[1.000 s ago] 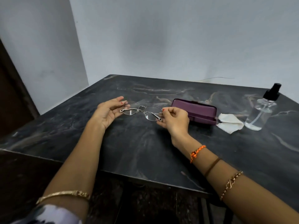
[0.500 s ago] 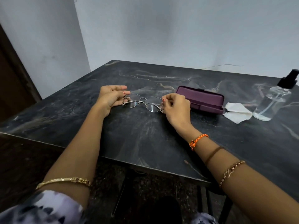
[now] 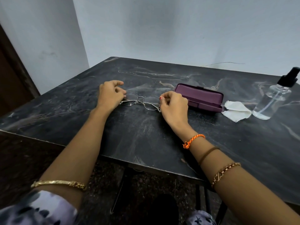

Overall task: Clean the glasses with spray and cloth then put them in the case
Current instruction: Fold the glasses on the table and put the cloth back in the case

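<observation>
Thin silver-framed glasses with clear lenses lie on the dark marbled table, left hand and right hand each pinching one end. Right of the glasses: a shut purple case, then a white cloth, then a clear spray bottle.

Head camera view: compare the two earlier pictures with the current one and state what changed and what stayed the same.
The left hand, open-fingered a second ago, has curled onto its end of the glasses. The right hand still pinches the other end. The camera view has shifted. The case remains shut, and the cloth and spray bottle are untouched on the table.
</observation>
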The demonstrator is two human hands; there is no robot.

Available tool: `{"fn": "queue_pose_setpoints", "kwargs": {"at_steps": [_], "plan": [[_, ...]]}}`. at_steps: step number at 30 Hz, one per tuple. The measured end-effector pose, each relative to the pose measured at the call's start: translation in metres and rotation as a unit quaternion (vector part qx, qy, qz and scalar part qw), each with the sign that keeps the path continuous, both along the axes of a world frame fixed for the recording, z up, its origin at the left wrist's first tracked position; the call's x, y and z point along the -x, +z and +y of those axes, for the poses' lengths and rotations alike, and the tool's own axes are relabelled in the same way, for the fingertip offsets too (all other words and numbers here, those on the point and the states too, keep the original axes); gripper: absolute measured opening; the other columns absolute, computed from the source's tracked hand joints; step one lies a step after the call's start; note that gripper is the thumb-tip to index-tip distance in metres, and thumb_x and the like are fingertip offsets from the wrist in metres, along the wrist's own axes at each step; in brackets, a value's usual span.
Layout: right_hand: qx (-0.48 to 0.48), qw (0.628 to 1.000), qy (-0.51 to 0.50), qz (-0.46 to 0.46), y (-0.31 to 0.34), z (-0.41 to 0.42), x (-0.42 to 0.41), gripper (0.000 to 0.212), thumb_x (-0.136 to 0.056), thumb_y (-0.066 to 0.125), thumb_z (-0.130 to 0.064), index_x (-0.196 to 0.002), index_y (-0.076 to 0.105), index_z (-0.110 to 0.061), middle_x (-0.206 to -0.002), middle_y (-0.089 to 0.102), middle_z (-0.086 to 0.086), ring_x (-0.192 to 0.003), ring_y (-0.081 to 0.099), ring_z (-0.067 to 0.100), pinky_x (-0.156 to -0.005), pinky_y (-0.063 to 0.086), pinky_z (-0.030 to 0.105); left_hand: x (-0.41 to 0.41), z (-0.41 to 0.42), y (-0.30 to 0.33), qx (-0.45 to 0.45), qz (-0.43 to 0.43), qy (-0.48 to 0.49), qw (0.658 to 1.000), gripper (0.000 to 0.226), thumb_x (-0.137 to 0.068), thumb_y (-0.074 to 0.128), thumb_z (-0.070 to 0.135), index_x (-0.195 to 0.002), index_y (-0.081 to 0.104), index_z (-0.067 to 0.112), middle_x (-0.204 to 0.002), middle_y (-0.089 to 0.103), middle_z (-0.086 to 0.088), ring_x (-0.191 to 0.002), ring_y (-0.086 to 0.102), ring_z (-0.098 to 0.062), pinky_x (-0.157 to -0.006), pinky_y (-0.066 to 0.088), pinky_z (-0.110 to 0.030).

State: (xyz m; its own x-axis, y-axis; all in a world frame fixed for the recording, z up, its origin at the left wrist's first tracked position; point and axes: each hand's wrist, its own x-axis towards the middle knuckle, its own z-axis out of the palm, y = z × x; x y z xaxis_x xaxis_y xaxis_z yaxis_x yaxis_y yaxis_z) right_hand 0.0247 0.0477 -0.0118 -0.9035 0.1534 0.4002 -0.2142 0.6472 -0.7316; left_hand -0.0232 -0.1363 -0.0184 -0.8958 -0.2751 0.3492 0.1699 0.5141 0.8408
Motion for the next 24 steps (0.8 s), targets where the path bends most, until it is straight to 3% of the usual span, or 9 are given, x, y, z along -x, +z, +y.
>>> {"fn": "queue_pose_setpoints", "kwargs": {"at_steps": [5, 10, 14, 18, 21, 24], "plan": [[-0.021, 1.000, -0.004, 0.004, 0.000, -0.002, -0.003, 0.018, -0.089, 0.051, -0.017, -0.092, 0.066, -0.009, -0.088, 0.071, 0.009, -0.084, 0.064, 0.023, -0.066, 0.037, 0.023, -0.004, 0.001, 0.001, 0.074, 0.025, 0.016, 0.997, 0.040, -0.079, 0.046, -0.006, -0.117, 0.059, 0.002, -0.082, 0.071, -0.013, -0.078, 0.068, -0.024, -0.085, 0.054, -0.043], [-0.033, 0.999, -0.006, 0.032, 0.002, -0.002, -0.008, 0.019, -0.090, 0.049, -0.017, -0.092, 0.065, -0.007, -0.085, 0.071, 0.009, -0.079, 0.064, 0.021, -0.064, 0.040, 0.025, -0.008, 0.003, 0.001, 0.119, 0.058, 0.019, 0.991, 0.046, -0.081, 0.048, -0.005, -0.122, 0.057, 0.012, -0.091, 0.071, -0.012, -0.081, 0.066, -0.028, -0.084, 0.053, -0.045], [-0.039, 0.994, -0.008, 0.101, 0.006, -0.004, -0.016, 0.017, -0.090, 0.047, -0.013, -0.095, 0.061, -0.005, -0.094, 0.067, 0.012, -0.083, 0.062, 0.026, -0.072, 0.047, 0.035, -0.016, 0.007, 0.006, 0.162, 0.168, 0.058, 0.971, 0.035, -0.083, 0.054, -0.002, -0.113, 0.065, 0.011, -0.097, 0.068, -0.014, -0.078, 0.064, -0.028, -0.077, 0.055, -0.042], [-0.046, 0.982, 0.031, 0.179, 0.009, -0.006, -0.026, 0.018, -0.087, 0.049, -0.005, -0.101, 0.058, 0.001, -0.114, 0.054, 0.016, -0.085, 0.060, 0.027, -0.071, 0.050, 0.034, -0.023, 0.014, 0.010, 0.179, 0.233, 0.075, 0.953, 0.026, -0.084, 0.057, 0.001, -0.106, 0.068, 0.007, -0.095, 0.067, -0.015, -0.073, 0.063, -0.027, -0.065, 0.055, -0.038], [-0.076, 0.964, 0.060, 0.249, 0.012, -0.007, -0.035, 0.021, -0.081, 0.052, 0.003, -0.101, 0.059, 0.004, -0.116, 0.051, 0.023, -0.091, 0.060, 0.030, -0.069, 0.054, 0.031, -0.031, 0.026, 0.013, 0.178, 0.272, 0.066, 0.943, 0.025, -0.086, 0.055, 0.001, -0.106, 0.069, 0.008, -0.091, 0.063, -0.015, -0.066, 0.054, -0.020, -0.054, 0.042, -0.027], [-0.116, 0.945, 0.081, 0.296, 0.014, -0.001, -0.043, 0.026, -0.075, 0.054, 0.010, -0.101, 0.059, 0.007, -0.110, 0.053, 0.029, -0.093, 0.061, 0.035, -0.069, 0.057, 0.036, -0.037, 0.039, 0.014, 0.184, 0.302, 0.048, 0.934, 0.030, -0.088, 0.052, 0.001, -0.115, 0.063, 0.008, -0.096, 0.056, -0.019, -0.081, 0.053, -0.026, -0.057, 0.043, -0.029]]}}
